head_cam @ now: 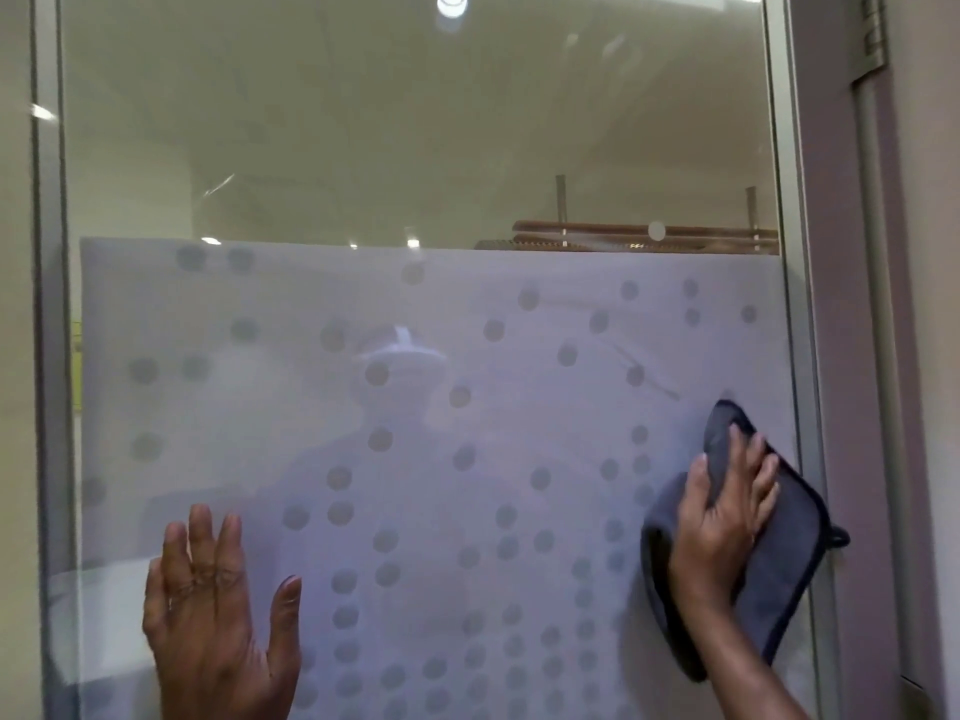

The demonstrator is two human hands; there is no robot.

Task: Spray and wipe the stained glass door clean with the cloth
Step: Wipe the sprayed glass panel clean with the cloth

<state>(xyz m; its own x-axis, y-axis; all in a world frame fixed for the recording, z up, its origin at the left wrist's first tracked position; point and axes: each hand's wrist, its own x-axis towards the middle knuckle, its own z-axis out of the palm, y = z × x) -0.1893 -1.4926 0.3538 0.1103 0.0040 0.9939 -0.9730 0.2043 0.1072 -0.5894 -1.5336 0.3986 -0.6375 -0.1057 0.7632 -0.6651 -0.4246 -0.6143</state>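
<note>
glossy glass door, matt frosted film, soft grey cloth.

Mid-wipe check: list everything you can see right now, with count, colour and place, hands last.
glass door: one, clear above, fills the view
frosted film: one, pale grey with darker dots, lower part of the glass
door frame: one, grey metal, right edge
hinge: one, grey, top right
smear: one, faint streak above the cloth
cloth: one, dark grey, pressed on the glass at lower right
spray bottle: none in view
left hand: flat on the glass, lower left
right hand: spread over the cloth
</note>
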